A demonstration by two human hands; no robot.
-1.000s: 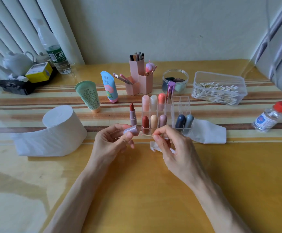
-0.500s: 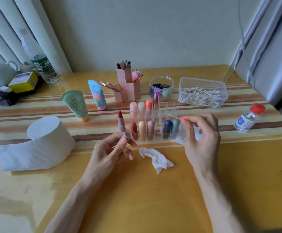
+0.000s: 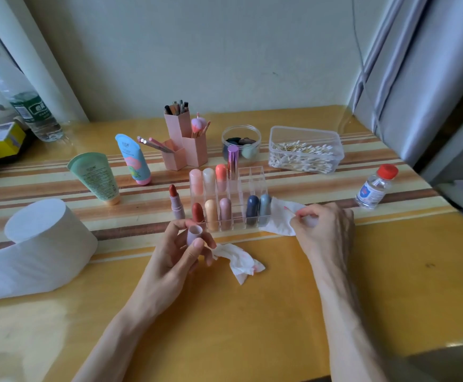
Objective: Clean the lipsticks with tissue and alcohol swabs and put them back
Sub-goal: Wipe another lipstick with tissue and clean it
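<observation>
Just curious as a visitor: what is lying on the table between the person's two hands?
A crumpled white tissue smeared with pink; the head view shows it.

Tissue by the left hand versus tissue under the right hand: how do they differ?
The left tissue is crumpled and pink-stained; the right tissue lies flatter. The left tissue lies loose beside the left hand; the right hand partly covers the right tissue, beside the organizer. Both are white.

Pale grey-green wall (image 3: 225, 51), plain, at the back. Glossy yellow bench (image 3: 252, 312) with a band of brown and cream stripes, soft daylight on its sheen. White pleated curtain (image 3: 45, 64) at left, grey curtain (image 3: 431, 78) at right.
</observation>
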